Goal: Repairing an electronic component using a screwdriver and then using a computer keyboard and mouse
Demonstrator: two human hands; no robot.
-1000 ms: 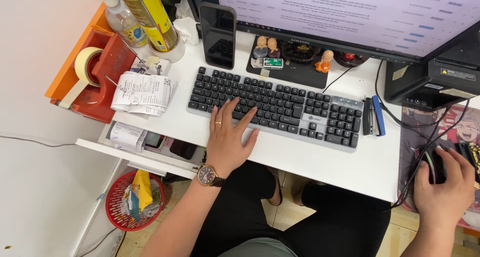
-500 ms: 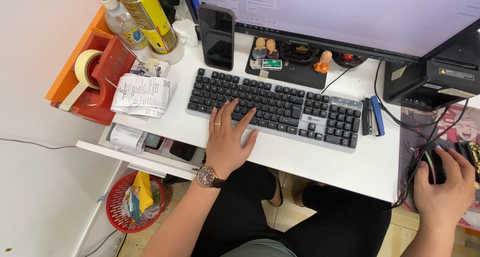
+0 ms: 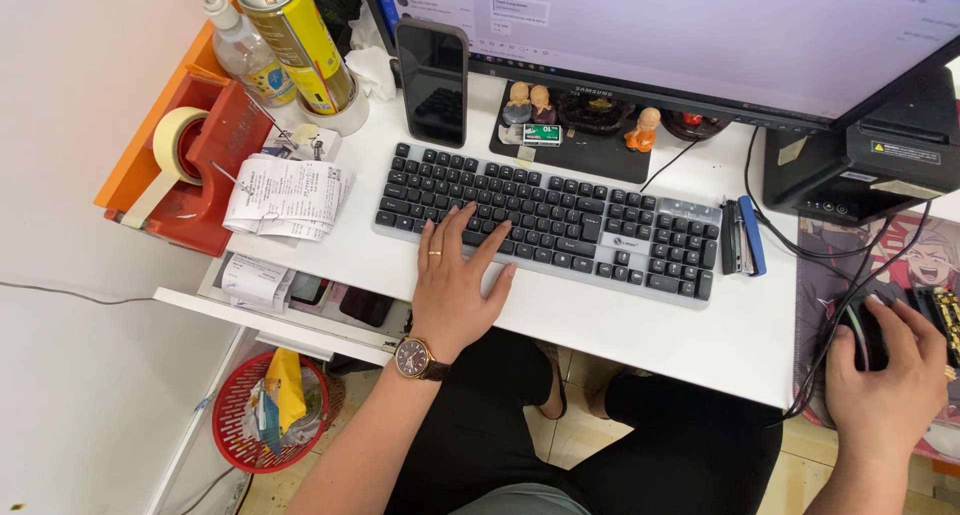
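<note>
an office desk: monitor (image 3: 700,25), keyboard (image 3: 550,220), receipt printer (image 3: 865,155), tape dispenser (image 3: 190,165), paper slips (image 3: 285,195).

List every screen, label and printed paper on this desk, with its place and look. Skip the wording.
Monitor: back of desk, wide, black-framed, lit pale.
Phone: upright before the monitor, black, screen dark.
Spray can: back left corner, yellow printed label.
Spray bottle: left of the can, clear, small label.
Receipts: left of the keyboard, white curled slips.
Printer: right, black box with yellow-and-white sticker.
</note>
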